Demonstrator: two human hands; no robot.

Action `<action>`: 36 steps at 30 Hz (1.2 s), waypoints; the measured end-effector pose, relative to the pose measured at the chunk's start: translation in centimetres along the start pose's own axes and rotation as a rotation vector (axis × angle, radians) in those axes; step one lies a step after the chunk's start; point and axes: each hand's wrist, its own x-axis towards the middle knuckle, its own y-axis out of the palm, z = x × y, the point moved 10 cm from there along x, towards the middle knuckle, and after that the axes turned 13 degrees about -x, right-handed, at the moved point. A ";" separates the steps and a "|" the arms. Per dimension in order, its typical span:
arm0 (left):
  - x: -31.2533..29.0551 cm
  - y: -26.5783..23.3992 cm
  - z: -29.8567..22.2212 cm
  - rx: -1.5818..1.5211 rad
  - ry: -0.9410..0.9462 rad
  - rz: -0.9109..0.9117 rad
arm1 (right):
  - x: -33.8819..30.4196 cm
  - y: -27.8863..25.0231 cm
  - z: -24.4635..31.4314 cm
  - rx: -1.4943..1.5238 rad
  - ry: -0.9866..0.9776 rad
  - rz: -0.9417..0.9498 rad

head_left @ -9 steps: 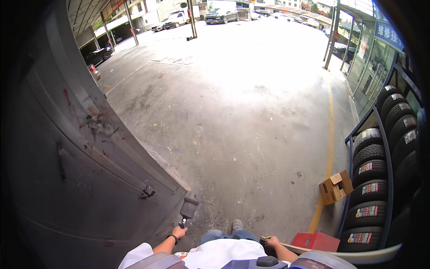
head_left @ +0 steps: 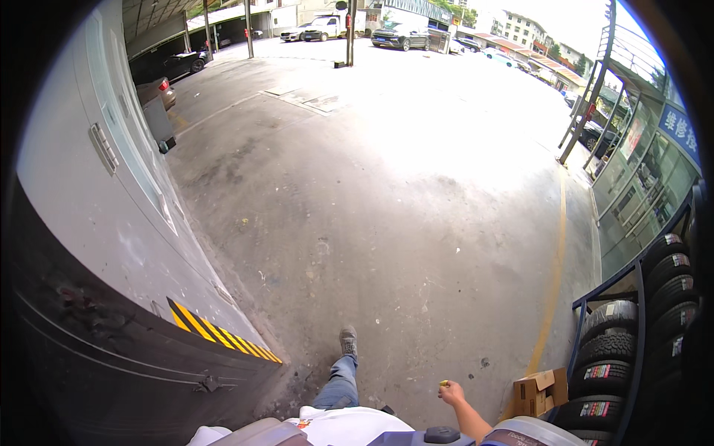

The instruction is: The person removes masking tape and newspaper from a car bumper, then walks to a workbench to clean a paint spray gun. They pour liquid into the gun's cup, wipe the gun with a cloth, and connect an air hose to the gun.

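Note:
My right hand [head_left: 449, 393] is out low to the right of my body, over the concrete floor. Its fingers are closed on a small yellow-tipped thing [head_left: 445, 383], too small to name. My left hand is out of view. At the lower left, the dark metal door [head_left: 149, 357] stands beside my left side, with a latch [head_left: 208, 384] on its face. A grey shoe [head_left: 348, 340] and blue jeans leg [head_left: 338, 383] of mine reach ahead on the floor.
A white wall panel [head_left: 82, 141] with a yellow-black striped strip [head_left: 223, 336] runs along the left. On the right, a rack [head_left: 641, 327] holds tyres [head_left: 606, 372], with an open cardboard box [head_left: 537, 392] by it. Posts [head_left: 349, 37] and parked cars [head_left: 401, 37] stand farther off.
I have stepped forward past the door edge. My left hand, which held a dark grey block-shaped thing by its handle, has left the view. My right hand has swung forward; the red box has left view.

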 end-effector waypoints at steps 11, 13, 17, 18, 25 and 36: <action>14.8 -36.1 -38.2 -0.182 0.005 -0.112 | 24.3 -4.0 31.2 -0.287 0.134 0.482; 17.8 -45.9 -48.6 -0.323 0.088 -0.237 | 32.2 -5.2 37.0 -0.235 0.155 0.439; 20.9 -61.9 -67.3 -0.476 0.244 -0.490 | 50.7 -7.7 47.0 -0.431 0.077 0.480; 22.1 -64.4 -72.1 -0.511 0.241 -0.517 | 56.7 -9.5 50.2 -0.354 0.109 0.480; 28.8 -68.7 -85.8 -0.375 -0.003 -0.158 | 86.7 -24.9 79.4 -0.560 -0.137 0.205; 50.6 -96.0 -123.1 -0.154 0.094 -0.008 | 112.7 -31.0 108.8 -0.225 -0.065 0.125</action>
